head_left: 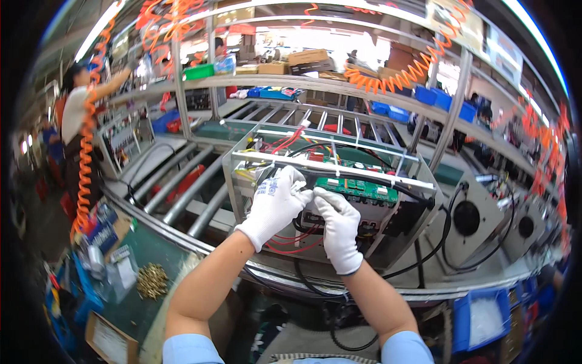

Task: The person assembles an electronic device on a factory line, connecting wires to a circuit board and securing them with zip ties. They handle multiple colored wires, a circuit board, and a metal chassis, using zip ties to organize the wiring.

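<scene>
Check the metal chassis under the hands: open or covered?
Open: the metal chassis has no cover; green circuit board and wires show inside.

The two gloved hands, left hand (276, 203) and right hand (337, 227), are covering whatever the fingertips are pinching inside the metal chassis (388, 236), and the small brass parts (151, 280) on the bench (154, 249) are staying too small to identify.

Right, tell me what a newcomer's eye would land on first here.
Two white-gloved hands, left hand and right hand, meet at centre over an open grey metal chassis holding a green circuit board. Coiled orange air hoses hang overhead, and a pile of small brass screws lies lower left.
</scene>
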Demonstrator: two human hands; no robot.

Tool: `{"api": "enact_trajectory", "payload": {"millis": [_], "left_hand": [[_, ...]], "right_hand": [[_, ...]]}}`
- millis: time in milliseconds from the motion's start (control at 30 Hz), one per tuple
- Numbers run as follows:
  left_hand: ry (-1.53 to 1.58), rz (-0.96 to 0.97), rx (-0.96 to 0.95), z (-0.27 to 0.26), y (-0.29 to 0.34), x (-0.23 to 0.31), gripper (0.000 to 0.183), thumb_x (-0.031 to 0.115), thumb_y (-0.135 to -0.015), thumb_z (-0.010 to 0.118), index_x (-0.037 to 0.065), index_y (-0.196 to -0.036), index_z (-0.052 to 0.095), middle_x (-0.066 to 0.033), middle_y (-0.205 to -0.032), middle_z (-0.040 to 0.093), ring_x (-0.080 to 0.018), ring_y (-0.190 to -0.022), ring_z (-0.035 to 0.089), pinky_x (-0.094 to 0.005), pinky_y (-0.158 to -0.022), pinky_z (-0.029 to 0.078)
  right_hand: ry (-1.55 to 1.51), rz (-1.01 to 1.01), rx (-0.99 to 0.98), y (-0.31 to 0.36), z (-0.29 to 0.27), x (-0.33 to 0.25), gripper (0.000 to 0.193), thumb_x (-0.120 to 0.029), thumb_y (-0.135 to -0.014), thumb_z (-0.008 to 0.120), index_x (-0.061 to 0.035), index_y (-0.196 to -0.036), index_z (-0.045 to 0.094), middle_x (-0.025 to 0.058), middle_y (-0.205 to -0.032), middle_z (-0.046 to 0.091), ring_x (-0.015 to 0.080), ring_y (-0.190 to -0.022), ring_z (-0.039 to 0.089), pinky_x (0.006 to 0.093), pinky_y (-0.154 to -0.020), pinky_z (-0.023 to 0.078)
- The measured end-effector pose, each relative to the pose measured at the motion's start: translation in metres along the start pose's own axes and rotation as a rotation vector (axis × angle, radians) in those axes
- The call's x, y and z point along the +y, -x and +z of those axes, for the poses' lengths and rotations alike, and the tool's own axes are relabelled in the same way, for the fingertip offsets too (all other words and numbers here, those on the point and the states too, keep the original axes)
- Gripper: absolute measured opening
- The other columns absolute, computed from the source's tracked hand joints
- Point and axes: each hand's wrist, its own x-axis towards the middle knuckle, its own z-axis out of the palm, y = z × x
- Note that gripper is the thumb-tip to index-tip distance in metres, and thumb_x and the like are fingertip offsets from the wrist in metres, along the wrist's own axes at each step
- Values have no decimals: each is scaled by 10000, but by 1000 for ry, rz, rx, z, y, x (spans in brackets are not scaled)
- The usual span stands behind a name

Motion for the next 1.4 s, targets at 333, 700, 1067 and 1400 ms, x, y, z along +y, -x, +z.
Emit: {"api": "enact_trajectory", "payload": {"millis": [333,700,1067,1400], "left_hand": [[-46,-137,253,18,65,-10,345,306,-891,689,30,-1079,601,-183,-843,695,-333,-801,697,-382,-688,546],[-215,-92,70,56,62,-20,117,208,-886,592,93,-904,573,-144,-774,663,-333,-729,669,-462,-638,522],[-34,-171,-23,21,70,-25,205,202,-914,561,52,-1033,635,-208,-926,666,-396,-897,643,-455,-761,519],[778,-491,-1151,60,202,-20,233,219,-940,554,14,-954,664,-34,-801,675,-87,-775,594,-256,-724,477]], "right_hand": [[211,-51,-281,-4,-9,-25,125,-43,-971,583,-8,-1071,648,88,-1146,670,112,-949,643,239,-788,513],[128,5,-240,-22,-12,-17,110,-115,-1009,525,-40,-1071,578,101,-955,695,174,-826,686,303,-744,552],[108,319,-281,31,-14,-45,255,-91,-973,580,21,-1202,557,105,-994,679,133,-744,653,272,-653,536],[438,54,-576,150,-89,-9,192,34,-807,700,9,-995,672,112,-807,672,200,-682,669,303,-628,530]]}}
